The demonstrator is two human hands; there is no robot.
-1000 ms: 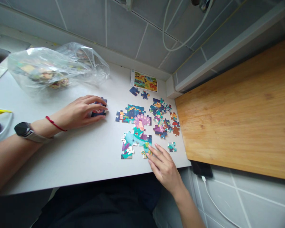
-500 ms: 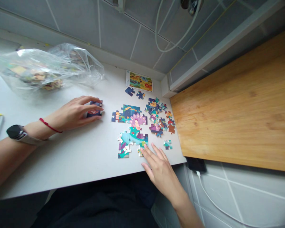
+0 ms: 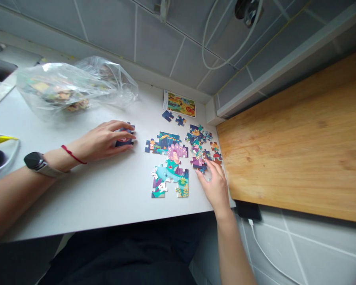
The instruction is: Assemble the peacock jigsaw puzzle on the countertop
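My left hand point(image 3: 106, 138) rests with its fingers spread over a dark blue puzzle piece section point(image 3: 124, 138) with a pinkish-red figure, partly covered by the fingers. My right hand point(image 3: 215, 186) reaches the near edge of a pile of loose puzzle pieces point(image 3: 195, 134). Its thumb and fingers are apart beside a purple puzzle piece point(image 3: 197, 162), and whether the fingertips touch it I cannot tell. Between the hands lies a partly joined puzzle point(image 3: 173, 170) with a pink peacock, a teal whale and white rabbits; its lower edge has a gap.
A picture card point(image 3: 180, 104) lies at the back, with two loose dark pieces point(image 3: 167, 115) before it. A clear plastic bag point(image 3: 77, 87) of more pieces sits at the back left. A wooden board point(image 3: 293, 146) borders the right side, above a phone point(image 3: 247, 209) on a white cable.
My right hand has moved from the puzzle's lower right corner up and right to the loose pile. My left hand stays over its section. The view has shifted slightly.
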